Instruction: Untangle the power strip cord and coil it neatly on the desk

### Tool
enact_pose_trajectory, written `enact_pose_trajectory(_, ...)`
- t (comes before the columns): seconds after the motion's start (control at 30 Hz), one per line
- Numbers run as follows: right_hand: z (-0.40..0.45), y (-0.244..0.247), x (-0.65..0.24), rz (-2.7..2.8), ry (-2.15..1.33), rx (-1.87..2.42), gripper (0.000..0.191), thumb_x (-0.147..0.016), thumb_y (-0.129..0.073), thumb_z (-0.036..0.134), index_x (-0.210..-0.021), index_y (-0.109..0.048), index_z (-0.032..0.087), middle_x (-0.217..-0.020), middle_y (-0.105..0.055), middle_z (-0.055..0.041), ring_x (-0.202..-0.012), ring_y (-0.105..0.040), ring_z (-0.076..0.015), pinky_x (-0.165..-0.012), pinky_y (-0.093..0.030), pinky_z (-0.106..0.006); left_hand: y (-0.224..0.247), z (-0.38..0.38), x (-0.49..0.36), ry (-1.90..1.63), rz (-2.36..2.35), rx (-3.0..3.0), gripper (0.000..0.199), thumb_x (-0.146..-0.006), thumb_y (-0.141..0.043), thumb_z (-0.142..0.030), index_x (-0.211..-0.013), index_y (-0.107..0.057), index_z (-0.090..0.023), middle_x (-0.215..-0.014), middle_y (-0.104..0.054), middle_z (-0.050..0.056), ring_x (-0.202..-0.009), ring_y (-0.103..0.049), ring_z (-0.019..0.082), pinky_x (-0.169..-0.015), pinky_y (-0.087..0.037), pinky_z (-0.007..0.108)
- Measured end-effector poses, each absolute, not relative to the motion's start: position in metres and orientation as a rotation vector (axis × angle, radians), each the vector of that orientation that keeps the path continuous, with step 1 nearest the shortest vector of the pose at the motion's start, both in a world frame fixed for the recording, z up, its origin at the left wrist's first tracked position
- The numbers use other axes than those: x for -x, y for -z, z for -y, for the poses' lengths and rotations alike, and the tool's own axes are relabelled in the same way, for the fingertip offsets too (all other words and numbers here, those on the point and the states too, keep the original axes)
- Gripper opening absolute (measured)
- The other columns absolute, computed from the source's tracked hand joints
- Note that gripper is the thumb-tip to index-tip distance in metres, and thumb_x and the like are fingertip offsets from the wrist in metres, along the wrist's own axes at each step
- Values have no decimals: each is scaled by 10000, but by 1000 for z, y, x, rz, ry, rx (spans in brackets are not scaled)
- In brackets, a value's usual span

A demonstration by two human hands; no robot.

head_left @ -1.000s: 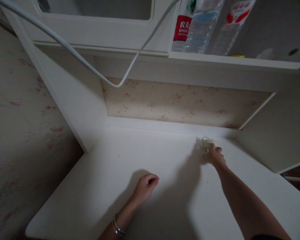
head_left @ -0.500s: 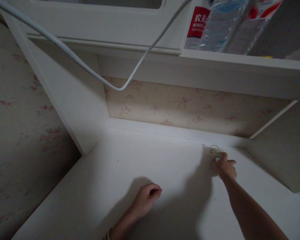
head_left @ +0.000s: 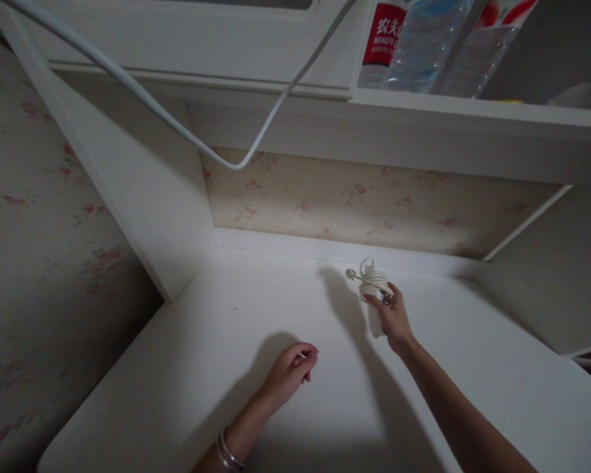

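My right hand [head_left: 392,316] grips a white power strip [head_left: 375,318] with its pale cord [head_left: 373,282] wound round one end. A plug [head_left: 350,274] sticks out to the left of the coil. The strip is over the back right part of the white desk [head_left: 276,295]. Lower and to the left, my left hand [head_left: 290,369] is held with curled fingers, thumb and fingertips together, over the desk; nothing shows in it. Bracelets circle the left wrist.
A thick white cable [head_left: 236,164] hangs in a bend across the upper left. Above the desk is a shelf [head_left: 473,112] with plastic-wrapped bottles [head_left: 423,49]. White side panels [head_left: 142,184] stand left and right; floral wallpaper [head_left: 325,203] shows behind.
My right hand has moved left from the back right of the desk, bringing the corded strip with it, and more of the strip shows. My left hand stays nearly where it was, fingers still curled.
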State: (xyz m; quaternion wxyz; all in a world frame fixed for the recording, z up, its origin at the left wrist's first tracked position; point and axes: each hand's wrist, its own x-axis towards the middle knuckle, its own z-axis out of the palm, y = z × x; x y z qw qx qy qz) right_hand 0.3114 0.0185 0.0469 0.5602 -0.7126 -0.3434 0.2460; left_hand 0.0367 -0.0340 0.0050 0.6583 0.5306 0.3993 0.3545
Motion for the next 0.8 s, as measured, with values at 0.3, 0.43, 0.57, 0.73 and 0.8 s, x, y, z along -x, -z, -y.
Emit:
enact_pose_trajectory(0.3, 48, -38, -134, 787, -1134, 1159, 721, -714, -734, 387, -1339, -415, 220, -1151, -628, -77, -1031, -598, -244, -902, -471, -361, -15, 37, -28, -1138, -604, -707, 540, -850, -603, -397, -1352, -449, -265, -1352, -519, 82, -1204, -510, 233, -944, -439, 337)
enact_pose_trajectory(0.43, 54, -25, -117, 923, -1175, 1108, 650, -800, -656, 431, -1380, -434, 239, -1253, -598, -65, -1038, -603, -230, -933, -460, -376, -23, 37, -20, -1198, -601, -603, 656, -806, -668, -317, -1392, -374, -295, -1295, -576, 58, -1169, -550, 225, -983, -418, 342)
enact_pose_trajectory(0.57, 54, -15, -129, 1146, -1031, 1195, 550, -846, -599, 452, -1345, -515, 237, -1231, -606, -68, -1056, -579, -237, -923, -462, -384, -28, 37, -15, -1109, -688, -572, 725, -733, -733, -249, -1368, -385, -281, -1177, -641, 65, -1000, -640, 235, -865, -482, 344)
enact_pose_trajectory(0.73, 57, -10, -145, 1205, -823, 1247, 379, -850, -599, 433, -1171, -665, 242, -1003, -604, -60, -896, -578, -184, -785, -483, -297, -22, 35, -15, -1034, -754, -661, 541, -724, -713, -256, -1221, -503, -219, -1014, -674, 60, -840, -660, 212, -730, -507, 312)
enact_pose_trajectory(0.8, 58, -11, -151, 1163, -856, 1224, 312, -858, -585, 446, -1031, -721, 225, -843, -587, -35, -781, -565, -166, -710, -474, -280, -19, 35, -14, -970, -787, -666, 458, -737, -675, -302, -1158, -533, -193, -936, -675, 62, -767, -655, 209, -653, -513, 313)
